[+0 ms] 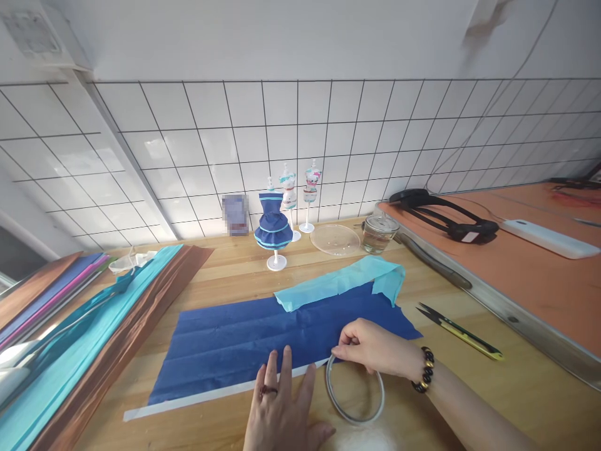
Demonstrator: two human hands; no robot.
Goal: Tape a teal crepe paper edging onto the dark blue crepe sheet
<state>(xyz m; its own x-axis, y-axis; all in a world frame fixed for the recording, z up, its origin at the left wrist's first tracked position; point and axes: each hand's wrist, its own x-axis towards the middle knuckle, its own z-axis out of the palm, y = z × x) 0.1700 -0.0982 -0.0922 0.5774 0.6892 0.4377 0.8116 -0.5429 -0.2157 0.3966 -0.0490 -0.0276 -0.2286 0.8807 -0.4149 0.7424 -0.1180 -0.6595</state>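
A dark blue sheet (225,344) lies flat on the wooden table, with a white tape strip (188,398) along its near edge. My left hand (284,404) rests with spread fingers on the sheet's near edge and the strip. At the strip's right end, my right hand (364,347) is closed in a pinch; what its fingertips hold is too small to make out. A pale ring-shaped roll (380,401) lies under and beside that hand. Crumpled light blue paper (338,282) overlaps the far edge of the sheet.
Yellow-handled snips (462,332) lie to the right. Behind stand a small mannequin in a blue dress (273,222), two more mannequins, a clear disc (335,240) and a glass jar (378,235). Folded coloured papers (117,313) lie left; a black headset (451,219) sits on an orange surface.
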